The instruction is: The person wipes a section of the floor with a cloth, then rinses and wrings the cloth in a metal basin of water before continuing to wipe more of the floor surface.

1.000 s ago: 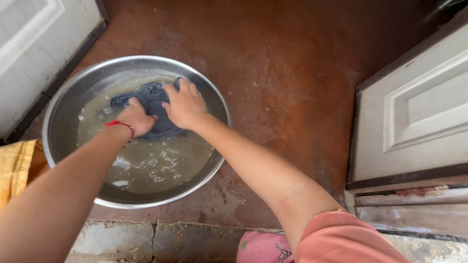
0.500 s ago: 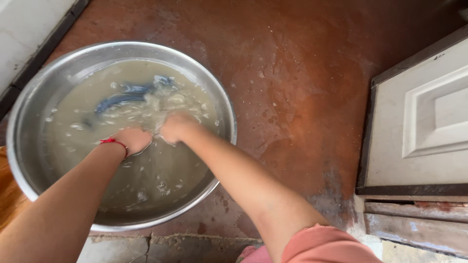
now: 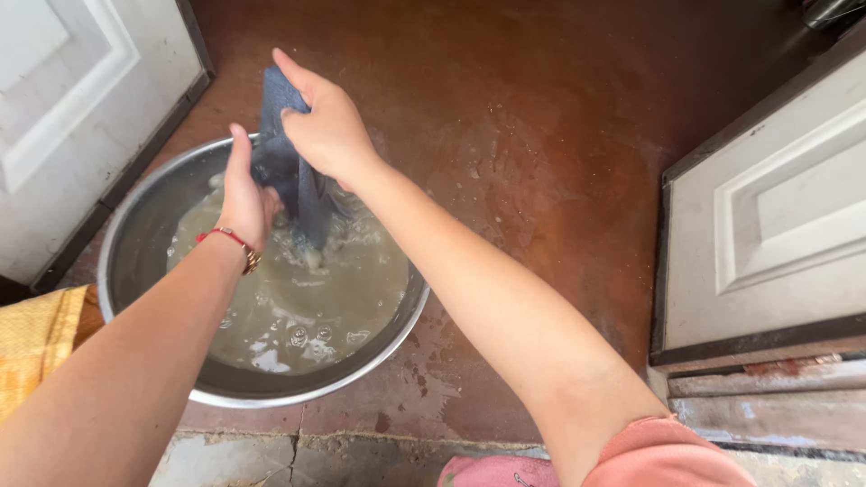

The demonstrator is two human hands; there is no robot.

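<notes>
Your right hand (image 3: 327, 126) is closed around the upper part of a dark blue cloth (image 3: 290, 171), thumb and fingers pinched on it, holding it up above the water so it hangs down. Your left hand (image 3: 242, 194) is wrapped around the same cloth lower down, with the thumb pointing up along it; a red bracelet (image 3: 225, 239) sits on that wrist. The lower end of the cloth dips into the murky, greyish water (image 3: 307, 307), which is churned and foamy right where the cloth meets it. That water fills a wide round metal basin (image 3: 271, 392) standing on a wet reddish-brown floor (image 3: 541, 162). A white panelled door (image 3: 63, 99) stands just beyond the basin on the left, and another white panelled door (image 3: 776, 216) is on the right, well apart from the basin. A yellow fabric (image 3: 32, 343) lies at the left edge beside the basin, and a cracked concrete step (image 3: 298, 455) runs along the near side.
</notes>
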